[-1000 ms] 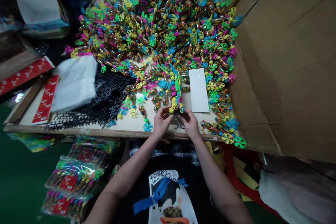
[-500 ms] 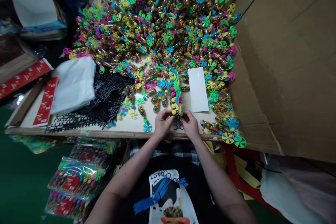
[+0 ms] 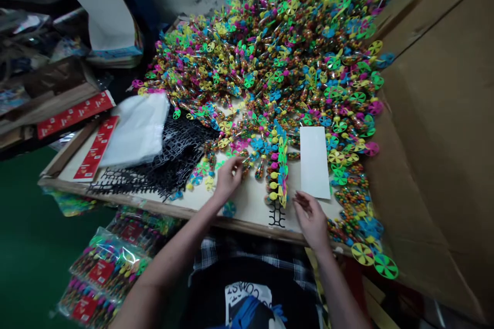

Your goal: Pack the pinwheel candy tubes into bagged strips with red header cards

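Observation:
My left hand (image 3: pixel 229 180) is closed with its fingertips at a candy-filled windmill toy (image 3: pixel 246 164), a small clear bottle of coloured balls; the fingers partly cover it. My right hand (image 3: pixel 312 220) hovers at the table's front with fingers loosely curled and apart, holding nothing, just below a white card (image 3: pixel 315 162). Between the hands stands a row of windmill toys (image 3: pixel 275 175), side by side, their yellow, pink and blue caps lined up. A strip of black netting (image 3: pixel 277 215) sticks out from the row's near end.
A large heap of windmill toys (image 3: pixel 266 51) covers the back. At left lie black netting (image 3: pixel 181 149), clear plastic bags (image 3: pixel 135 128) and red printed card strips (image 3: pixel 96 149). Packed bags (image 3: pixel 102 270) are stacked below the table edge. A cardboard wall (image 3: pixel 432 139) stands at right.
Both hands have left the near end of the toy row. My left hand moved left to the loose toys; my right hand moved right, towards the white card. The camera view has shifted.

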Motion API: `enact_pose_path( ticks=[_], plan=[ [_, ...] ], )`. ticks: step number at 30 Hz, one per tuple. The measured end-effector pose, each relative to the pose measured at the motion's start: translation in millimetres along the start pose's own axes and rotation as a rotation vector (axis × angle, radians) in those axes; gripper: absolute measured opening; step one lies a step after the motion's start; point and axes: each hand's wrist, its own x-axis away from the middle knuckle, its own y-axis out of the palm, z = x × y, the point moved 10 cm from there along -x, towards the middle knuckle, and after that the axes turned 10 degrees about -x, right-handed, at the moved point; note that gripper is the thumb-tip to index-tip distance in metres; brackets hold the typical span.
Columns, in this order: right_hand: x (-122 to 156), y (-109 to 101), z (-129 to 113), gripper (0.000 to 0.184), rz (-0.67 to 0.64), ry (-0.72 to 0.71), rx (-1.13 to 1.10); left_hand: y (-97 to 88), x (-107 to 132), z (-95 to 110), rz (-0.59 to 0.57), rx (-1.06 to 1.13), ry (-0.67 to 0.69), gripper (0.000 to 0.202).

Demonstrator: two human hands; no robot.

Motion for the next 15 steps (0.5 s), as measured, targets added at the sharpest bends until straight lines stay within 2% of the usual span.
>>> enact_pose_path(
  ticks=[2, 4, 6, 8, 11, 13, 15],
  plan=[
    [-13.2, -11.9, 0.0, 0.029, 0.057, 0.025, 0.003, -7.6, -38.2, -5.3, -0.002, -0.298, 0.078, 0.031],
    [-28.7, -20.6, -6.2, 0.03, 0.115, 0.025, 0.002, -0.9, -70.2, -4.9, -0.085, -0.577, 0.189, 0.031],
    [-42.5, -23.0, -15.5, 0.031, 0.145, 0.01, -0.008, 8.8, -91.8, -2.7, -0.158, -0.783, 0.29, 0.028],
    [-51.4, -19.7, -24.1, 0.03, 0.139, -0.008, -0.004, 16.5, -105.7, -2.8, -0.204, -0.894, 0.331, 0.025],
    [-54.0, -12.7, -29.7, 0.027, 0.116, -0.019, 0.018, 23.4, -118.5, -6.2, -0.228, -0.882, 0.323, 0.023],
    [-51.4, -11.6, -27.4, 0.026, 0.108, -0.009, 0.023, 22.7, -123.0, -9.3, -0.206, -0.77, 0.295, 0.022],
    [-47.9, -14.8, -22.8, 0.026, 0.115, 0.005, 0.016, 12.9, -125.0, -14.4, -0.141, -0.574, 0.228, 0.02]
  ],
)
